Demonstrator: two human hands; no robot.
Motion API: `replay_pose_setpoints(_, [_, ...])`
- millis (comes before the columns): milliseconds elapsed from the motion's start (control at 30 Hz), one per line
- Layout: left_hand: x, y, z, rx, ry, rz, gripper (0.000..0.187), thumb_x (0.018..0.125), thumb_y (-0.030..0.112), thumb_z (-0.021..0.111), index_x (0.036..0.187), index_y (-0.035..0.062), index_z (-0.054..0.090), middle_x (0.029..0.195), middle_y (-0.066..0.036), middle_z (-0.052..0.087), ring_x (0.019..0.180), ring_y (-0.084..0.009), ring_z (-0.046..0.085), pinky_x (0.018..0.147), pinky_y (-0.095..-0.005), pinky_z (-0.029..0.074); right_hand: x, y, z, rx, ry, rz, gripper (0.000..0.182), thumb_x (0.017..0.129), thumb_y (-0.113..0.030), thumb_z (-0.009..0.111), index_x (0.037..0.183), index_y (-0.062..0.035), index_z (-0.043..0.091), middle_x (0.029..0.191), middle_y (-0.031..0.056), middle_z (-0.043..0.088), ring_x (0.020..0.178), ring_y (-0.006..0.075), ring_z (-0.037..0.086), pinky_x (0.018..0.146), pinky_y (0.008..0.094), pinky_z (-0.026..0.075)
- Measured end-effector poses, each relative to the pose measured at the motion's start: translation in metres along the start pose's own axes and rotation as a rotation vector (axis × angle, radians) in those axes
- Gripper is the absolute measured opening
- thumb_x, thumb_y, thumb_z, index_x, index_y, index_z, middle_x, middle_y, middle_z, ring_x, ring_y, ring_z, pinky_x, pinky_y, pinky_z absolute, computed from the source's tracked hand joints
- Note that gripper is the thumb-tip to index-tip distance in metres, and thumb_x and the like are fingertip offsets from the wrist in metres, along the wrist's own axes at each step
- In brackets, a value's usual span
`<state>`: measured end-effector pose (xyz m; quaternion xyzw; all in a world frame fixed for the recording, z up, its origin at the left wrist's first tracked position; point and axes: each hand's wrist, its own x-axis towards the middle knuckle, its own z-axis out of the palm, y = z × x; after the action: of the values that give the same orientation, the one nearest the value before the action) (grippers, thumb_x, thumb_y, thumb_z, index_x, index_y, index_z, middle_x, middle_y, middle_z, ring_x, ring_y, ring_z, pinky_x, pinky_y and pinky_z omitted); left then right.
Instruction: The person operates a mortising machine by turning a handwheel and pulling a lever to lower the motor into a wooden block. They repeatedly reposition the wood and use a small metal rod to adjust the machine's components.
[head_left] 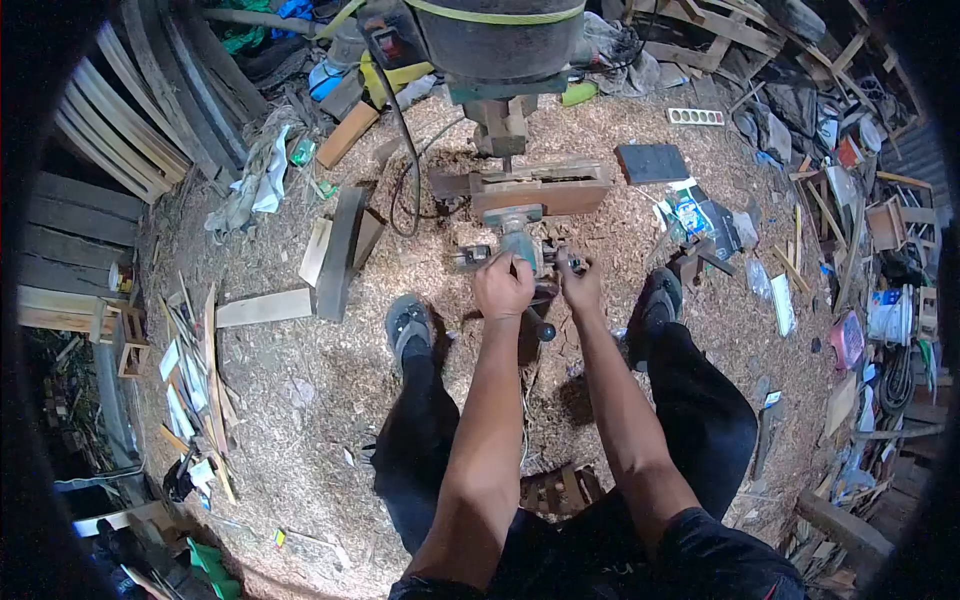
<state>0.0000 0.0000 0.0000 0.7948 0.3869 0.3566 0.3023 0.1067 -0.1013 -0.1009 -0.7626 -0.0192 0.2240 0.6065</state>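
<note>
A drilling or mortising machine stands at the top centre, its bit pointing down at a wooden block clamped on the machine's table. Below the block is a green metal carriage. My left hand is closed at the carriage's near end; what its fingers wrap round is hidden. To its right, my right hand is closed on a dark handle at the carriage's side. A lever with a black ball knob hangs below, between my forearms.
Wood shavings cover the floor around my feet. Planks lie at the left, with a dark cable near the machine. A dark board, a power strip and plastic packets lie at the right.
</note>
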Motion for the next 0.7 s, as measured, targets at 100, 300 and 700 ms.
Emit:
replay_pose_setpoints(100, [0.009,-0.005,-0.009,0.022,0.031,0.035,0.026,0.08,0.021,0.053,0.079,-0.0007,0.068,0.074,-0.025,0.065,0.067,-0.0432,0.064,0.065,-0.0483,0.051,0.004,0.026,0.03,-0.203,0.104,-0.404,0.047,0.092,-0.032,0.067,0.119,0.0057,0.056,0.1,0.0199,0.065,0.092,0.0298,0.063,0.085,0.0371,0.049])
replay_pose_setpoints(300, [0.001,-0.001,-0.002,0.001,0.03,-0.006,0.024,0.08,0.021,0.053,0.074,0.0006,0.065,0.072,-0.023,0.063,0.065,-0.0436,0.062,0.062,-0.0492,0.05,0.003,0.029,0.001,0.433,0.036,0.516,0.064,0.1,-0.06,0.037,0.12,-0.0027,0.059,0.085,0.0082,0.069,0.068,0.0176,0.061,0.062,0.0314,0.048])
replay_pose_setpoints(700, [0.003,-0.001,-0.003,-0.041,0.053,0.007,0.022,0.081,0.018,0.052,0.077,0.0008,0.065,0.072,-0.025,0.061,0.067,-0.045,0.06,0.063,-0.0496,0.049,-0.017,0.016,0.013,-0.05,0.434,-0.374,0.037,0.1,-0.029,0.053,0.115,0.005,0.057,0.108,0.019,0.061,0.101,0.0339,0.058,0.084,0.0436,0.049])
